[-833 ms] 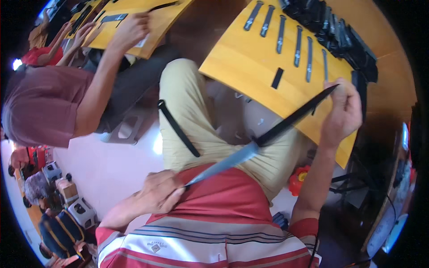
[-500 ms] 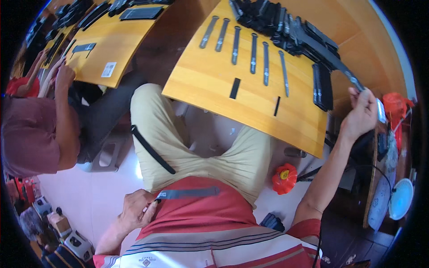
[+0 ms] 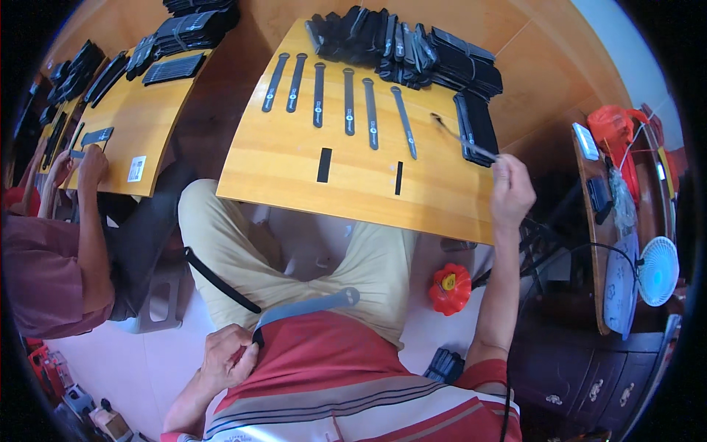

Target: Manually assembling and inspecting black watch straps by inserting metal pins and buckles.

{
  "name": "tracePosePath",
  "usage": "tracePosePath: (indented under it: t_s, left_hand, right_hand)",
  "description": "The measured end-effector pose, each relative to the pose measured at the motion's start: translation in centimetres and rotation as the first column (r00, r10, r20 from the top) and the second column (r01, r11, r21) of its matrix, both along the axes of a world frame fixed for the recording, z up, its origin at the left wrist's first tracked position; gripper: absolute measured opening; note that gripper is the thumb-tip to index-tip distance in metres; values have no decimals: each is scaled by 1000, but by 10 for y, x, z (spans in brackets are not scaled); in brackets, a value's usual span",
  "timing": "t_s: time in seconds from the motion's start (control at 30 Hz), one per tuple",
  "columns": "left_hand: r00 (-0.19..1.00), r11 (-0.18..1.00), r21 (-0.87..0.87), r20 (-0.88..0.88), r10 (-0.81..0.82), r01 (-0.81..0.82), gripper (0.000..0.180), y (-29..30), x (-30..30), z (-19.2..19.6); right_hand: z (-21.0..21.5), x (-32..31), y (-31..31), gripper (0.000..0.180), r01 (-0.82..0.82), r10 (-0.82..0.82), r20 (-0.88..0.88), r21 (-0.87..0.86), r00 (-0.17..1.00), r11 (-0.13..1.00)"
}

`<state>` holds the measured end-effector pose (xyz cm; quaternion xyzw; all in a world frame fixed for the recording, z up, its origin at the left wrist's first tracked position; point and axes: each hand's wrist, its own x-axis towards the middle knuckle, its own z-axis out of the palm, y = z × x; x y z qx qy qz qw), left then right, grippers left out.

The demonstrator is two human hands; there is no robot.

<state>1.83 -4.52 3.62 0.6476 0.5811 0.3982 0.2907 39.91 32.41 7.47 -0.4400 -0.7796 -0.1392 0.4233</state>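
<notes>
My left hand (image 3: 230, 356) is closed in my lap, pinching one end of a grey strap (image 3: 313, 303) whose rounded end lies across my thighs. At the right edge of the wooden table (image 3: 287, 136), my right hand (image 3: 513, 190) grips the end of another thin grey strap (image 3: 477, 149). That strap reaches left over the tabletop, its dark far tip above the wood. Several grey straps (image 3: 349, 103) lie in a row on the table, each with a loop end pointing away from me. Nearer me are a wider black strip (image 3: 324, 165) and a narrower black strip (image 3: 398, 178).
Bundled black straps (image 3: 412, 51) line the table's back, with a flat stack (image 3: 476, 124) at right. A black strap (image 3: 221, 281) lies over my left thigh. A red flower-shaped object (image 3: 450, 289) is below the table. A co-worker (image 3: 55, 272) handles straps at another table, left.
My right hand has brought its strap from beyond the right edge back over the tabletop. The strap in my left hand has tilted, its free end higher. The whole view has shifted.
</notes>
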Motion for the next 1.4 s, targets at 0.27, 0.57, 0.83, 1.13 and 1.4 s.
tracePosePath:
  t_s: [0.27, 0.57, 0.83, 1.13, 1.4]
  left_hand:
    - [999, 998, -55, 43, -27, 29, 10, 6, 1, -3]
    - [996, 997, -71, 81, -29, 35, 10, 18, 10, -1]
    - [996, 998, -27, 71, -59, 61, 11, 36, 21, -5]
    - [994, 994, -7, 22, -111, 111, 9, 59, 31, -7]
    - [952, 964, -258, 278, 132, -58, 7, 62, 37, -23]
  right_hand:
    - [-78, -2, 3, 9, -99, 122, 163, -139, 979, 985]
    - [-75, -15, -9, 13, -8, 59, 212, -231, 975, 973]
    - [-59, -115, -140, 34, -568, 303, -481, -678, 823, 467]
    - [-67, -191, -202, 26, -855, 117, -856, -513, 503, -72]
    - [-78, -244, -144, 24, -762, 360, -679, -620, 640, 185]
